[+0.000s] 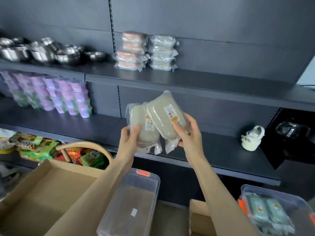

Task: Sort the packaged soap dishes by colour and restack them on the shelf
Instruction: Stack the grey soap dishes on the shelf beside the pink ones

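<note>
Mid-sort: the left hand (pixel 128 136) grips one beige soap dish (pixel 140 116), the right hand (pixel 190 133) a second beige dish (pixel 162 111). Both probably belong atop the pale stack (pixel 162 53).

At mid-frame the left hand (pixel 130 136) grips a beige packaged soap dish (pixel 140 124); the right hand (pixel 188 133) grips a second beige dish (pixel 166 114) overlapping it. On the upper shelf (pixel 213 79) an orange stack (pixel 131 51) stands just beside a pale stack (pixel 162 53). At lower right, green packs (pixel 265 212) lie in a clear bin (pixel 244 191).

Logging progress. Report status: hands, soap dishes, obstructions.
Left hand grips left beige pack; right hand grips right beige pack, overlapping. Orange stack, pale stack on upper shelf. No obstruction seen.
</note>
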A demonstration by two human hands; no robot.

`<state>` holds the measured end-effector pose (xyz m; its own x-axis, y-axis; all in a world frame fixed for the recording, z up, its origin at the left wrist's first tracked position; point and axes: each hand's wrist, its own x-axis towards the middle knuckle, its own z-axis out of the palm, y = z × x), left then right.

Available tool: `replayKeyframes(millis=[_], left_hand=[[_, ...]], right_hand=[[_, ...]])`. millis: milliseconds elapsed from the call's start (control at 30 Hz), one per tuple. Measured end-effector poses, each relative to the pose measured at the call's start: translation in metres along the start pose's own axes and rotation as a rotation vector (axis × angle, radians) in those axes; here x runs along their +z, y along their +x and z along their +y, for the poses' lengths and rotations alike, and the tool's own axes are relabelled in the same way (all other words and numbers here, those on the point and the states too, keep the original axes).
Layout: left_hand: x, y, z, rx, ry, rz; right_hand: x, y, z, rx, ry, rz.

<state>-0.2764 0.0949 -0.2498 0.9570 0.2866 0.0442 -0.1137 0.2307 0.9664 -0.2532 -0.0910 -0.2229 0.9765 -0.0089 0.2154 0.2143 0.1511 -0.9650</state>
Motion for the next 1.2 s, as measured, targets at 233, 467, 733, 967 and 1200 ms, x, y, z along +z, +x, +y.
replayKeyframes(millis=[233, 467, 733, 967, 1200], left_hand=[[-0.002, 0.082, 0.046, 0.047, -0.077, -0.165], [0.013, 0.182, 0.074, 0.242, -0.12, -0.323], [0.015, 0.273, 0.092, 0.221, -0.089, -0.214], [0.016, 0.333, 0.098, 0.181, -0.075, -0.303], [0.04, 0.385, 0.082, 0.178, -0.041, -0.341]], right_hand=[[0.039, 0.083, -0.023, -0.126, -0.044, -0.021], [0.049, 0.184, -0.03, -0.153, -0.256, -0.059], [0.068, 0.263, -0.035, -0.228, -0.219, -0.042], [0.078, 0.295, -0.044, -0.257, -0.35, 0.114], [0.077, 0.332, -0.043, -0.232, -0.432, 0.181]])
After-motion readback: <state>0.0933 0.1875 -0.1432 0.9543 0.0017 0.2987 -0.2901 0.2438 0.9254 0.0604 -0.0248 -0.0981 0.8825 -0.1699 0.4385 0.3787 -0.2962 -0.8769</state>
